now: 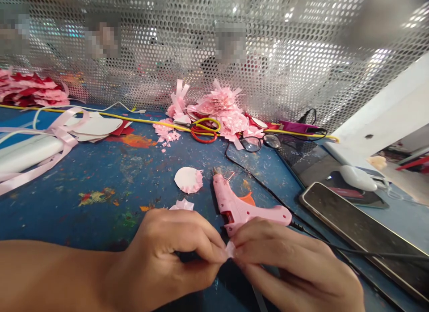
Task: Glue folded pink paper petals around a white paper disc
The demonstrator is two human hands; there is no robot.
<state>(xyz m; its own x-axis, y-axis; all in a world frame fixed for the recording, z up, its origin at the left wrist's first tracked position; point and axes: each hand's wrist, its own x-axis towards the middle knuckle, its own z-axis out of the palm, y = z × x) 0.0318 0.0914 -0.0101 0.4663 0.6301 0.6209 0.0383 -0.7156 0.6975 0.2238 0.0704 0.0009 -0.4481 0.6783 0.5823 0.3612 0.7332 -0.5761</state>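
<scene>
My left hand and my right hand meet at the front of the table, fingertips pinched on a small piece of pale pink ribbon. Most of the piece is hidden by the fingers. Just beyond my right hand a pink hot glue gun lies on its side, nozzle pointing away. To its left is a round white paper disc with pink ruffled bits along its right edge. Behind my left hand shows a folded pale ribbon piece, partly covered.
Scissors, eyeglasses and a heap of pink ruffled pieces lie toward the perforated metal screen. At right are a phone and a white mouse. A ribbon roll lies left. Black cables cross the right side.
</scene>
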